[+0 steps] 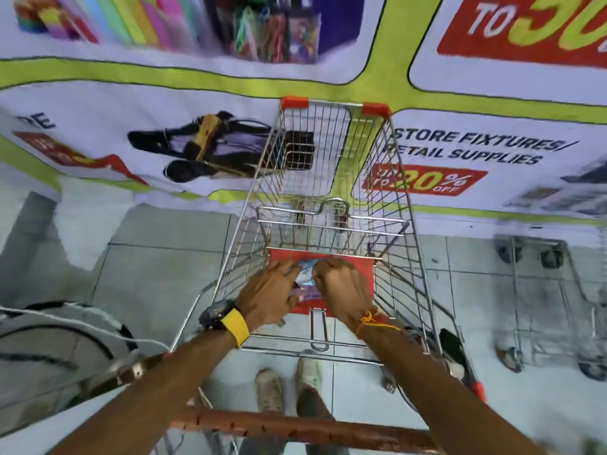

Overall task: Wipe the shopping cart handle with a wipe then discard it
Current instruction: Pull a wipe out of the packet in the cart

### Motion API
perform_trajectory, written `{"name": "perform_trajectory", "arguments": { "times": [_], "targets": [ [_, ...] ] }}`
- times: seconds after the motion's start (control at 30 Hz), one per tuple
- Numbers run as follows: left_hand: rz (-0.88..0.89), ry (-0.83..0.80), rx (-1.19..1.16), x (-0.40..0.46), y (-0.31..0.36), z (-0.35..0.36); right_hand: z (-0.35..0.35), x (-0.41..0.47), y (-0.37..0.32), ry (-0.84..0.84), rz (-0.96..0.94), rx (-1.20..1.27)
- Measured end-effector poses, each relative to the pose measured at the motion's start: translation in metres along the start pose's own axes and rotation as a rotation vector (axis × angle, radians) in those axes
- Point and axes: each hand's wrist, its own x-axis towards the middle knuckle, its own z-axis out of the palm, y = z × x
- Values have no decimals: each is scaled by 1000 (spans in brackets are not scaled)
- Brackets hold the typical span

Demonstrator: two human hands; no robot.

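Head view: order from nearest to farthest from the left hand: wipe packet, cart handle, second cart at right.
1. Wipe packet: held against the left hand, between both hands.
2. Cart handle: below, nearer the person.
3. Second cart: far right.

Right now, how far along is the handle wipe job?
Early. Nothing looks wiped: the cart handle lies bare below both forearms, no wipe on it. In hand: left hand and right hand together hold a bluish packet over the cart's child seat, seemingly opening it. Left: pull a wipe, wipe the handle, discard it.

Shop, wire cart [328,178], sale banner [460,149]
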Motion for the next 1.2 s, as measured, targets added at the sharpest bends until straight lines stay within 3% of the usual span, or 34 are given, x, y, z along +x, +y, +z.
{"name": "perform_trajectory", "arguments": {
  "times": [0.2,0.6,0.97,1.2],
  "targets": [
    [-30,-90,-90,32,-21,20,23,33,-3,-186,41,14],
    [-90,-56,-292,37,-39,36,41,48,-2,-250,-36,-111],
    [-172,-38,-418,38,-34,34,24,30,8,-213,-2,173],
    [-176,-23,-435,37,-35,35,17,22,19,-52,60,357]
  ]
}}
